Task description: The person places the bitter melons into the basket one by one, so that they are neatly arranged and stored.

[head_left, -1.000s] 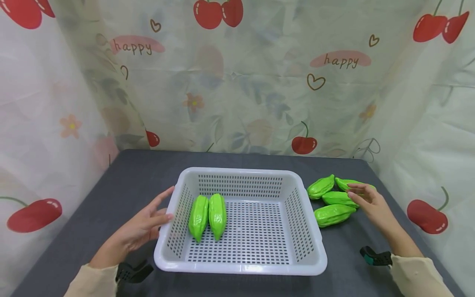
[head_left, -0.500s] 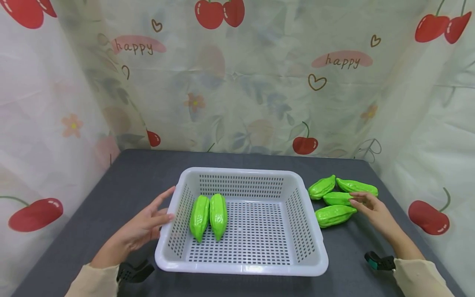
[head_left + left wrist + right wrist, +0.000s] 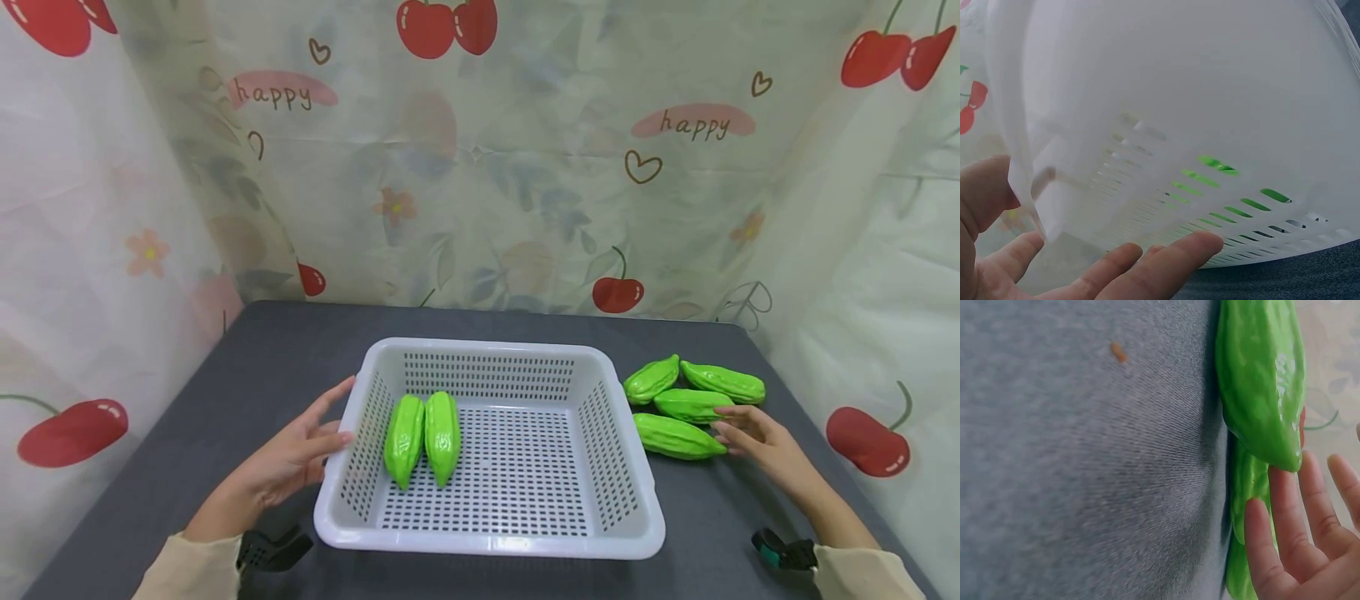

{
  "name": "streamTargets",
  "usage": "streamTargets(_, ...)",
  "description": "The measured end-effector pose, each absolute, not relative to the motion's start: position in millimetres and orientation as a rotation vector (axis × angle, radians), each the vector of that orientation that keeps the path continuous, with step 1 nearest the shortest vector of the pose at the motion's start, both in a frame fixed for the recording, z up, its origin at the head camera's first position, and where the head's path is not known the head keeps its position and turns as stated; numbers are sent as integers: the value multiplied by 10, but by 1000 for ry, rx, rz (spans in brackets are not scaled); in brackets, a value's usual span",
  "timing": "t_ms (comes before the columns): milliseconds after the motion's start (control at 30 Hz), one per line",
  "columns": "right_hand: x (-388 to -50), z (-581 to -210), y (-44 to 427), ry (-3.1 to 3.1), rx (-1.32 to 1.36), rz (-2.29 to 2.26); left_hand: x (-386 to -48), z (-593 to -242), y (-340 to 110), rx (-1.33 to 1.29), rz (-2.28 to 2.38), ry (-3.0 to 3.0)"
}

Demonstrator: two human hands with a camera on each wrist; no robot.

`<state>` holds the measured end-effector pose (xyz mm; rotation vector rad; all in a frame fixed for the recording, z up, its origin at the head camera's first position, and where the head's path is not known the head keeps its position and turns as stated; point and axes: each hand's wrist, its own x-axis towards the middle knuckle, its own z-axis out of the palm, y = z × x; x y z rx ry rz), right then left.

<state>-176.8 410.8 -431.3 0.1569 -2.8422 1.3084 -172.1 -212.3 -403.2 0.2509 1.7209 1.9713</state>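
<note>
A white perforated plastic basket [image 3: 487, 543] stands mid-table, holding two green bitter melons [image 3: 404, 442] side by side in its left half. My left hand [image 3: 288, 462] is at its left side; the thumb tip meets the rim, and mostly straight fingers lie along the outer wall in the left wrist view. Several more bitter melons [image 3: 723, 382] lie right of the basket. Beside the nearest melon [image 3: 675, 437] is my right hand [image 3: 765, 443], fingers extended. In the right wrist view a fingertip meets that melon's pointed end [image 3: 1282, 444]; contact by the other fingers is unclear.
Dark grey cloth covers the table [image 3: 315, 325]. A printed curtain [image 3: 480, 208] surrounds its back and sides. The basket's right wall stands close to the nearest melon. Black straps with camera mounts sit on both wrists.
My right hand has come nearer, from over the farther melons to the nearest one. That melon has turned slightly, its right tip now pointing more toward me. The left hand stays by the basket.
</note>
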Motion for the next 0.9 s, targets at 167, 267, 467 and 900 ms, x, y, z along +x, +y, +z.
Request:
streamTargets(167, -1688, -4320, 4094, -2854, 160, 1363, -1712, -4036, -2121, 258, 1971, 1724)
streamTargets(267, -1634, -4324, 4065, -2852, 166, 1402, -1709, -4040, -2123, 259, 1970, 1728)
streamTargets(467, -1528, -4328, 3974, -2849, 188, 1460, -1711, -4037, -2127, 261, 1972, 1722)
streamTargets(900, -1461, -4339, 3915, -2879, 155, 1486, -1707, -4015, -2112, 261, 1972, 1718)
